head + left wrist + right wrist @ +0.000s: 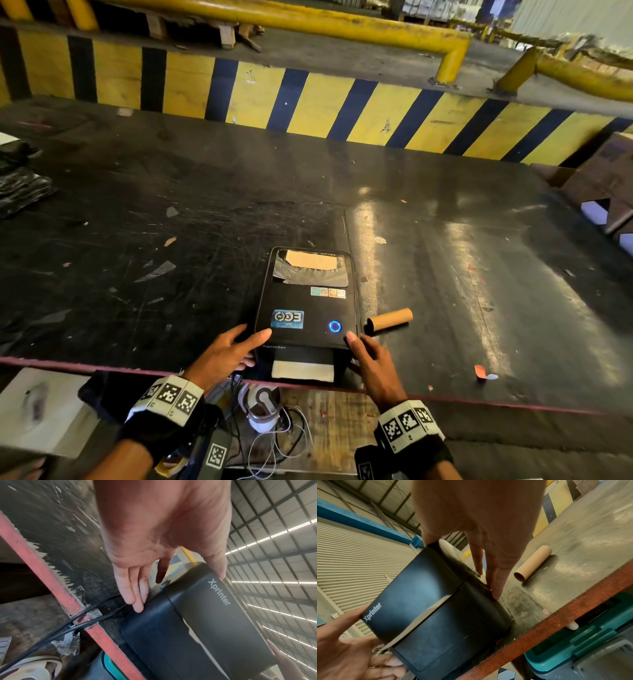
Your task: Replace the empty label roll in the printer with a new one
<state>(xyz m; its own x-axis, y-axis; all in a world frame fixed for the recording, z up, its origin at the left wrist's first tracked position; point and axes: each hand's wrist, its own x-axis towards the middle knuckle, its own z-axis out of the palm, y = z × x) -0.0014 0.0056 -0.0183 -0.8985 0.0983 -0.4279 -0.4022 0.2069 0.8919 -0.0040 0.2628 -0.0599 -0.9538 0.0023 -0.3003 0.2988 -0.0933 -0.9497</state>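
The black label printer (306, 301) sits at the near edge of the dark, scuffed surface (171, 205), its lid down and a blue ring light glowing on top. The left grip (224, 353) flanks the printer's left front corner: thumb laid on the lid's top edge, fingers (135, 601) running straight down the side wall, touching it but not curled round anything. The right grip (370, 363) mirrors it at the right front corner, thumb tip on the lid near the blue light, straight fingers (498, 586) pressed along the right side. So both grips are open, flat against the casing.

A strip of white label paper (303, 370) shows at the front slot, between the two grips. Just beyond the right grip, to its outer side, the empty cardboard core (390, 319) lies on its side on the surface (close to the printer, whether touching it I cannot tell). Two black cables (68, 623) run from beside the left fingers over the surface's red edge (51, 582). Below the right grip, under that edge, stands a grey bin with a teal lid (583, 646).
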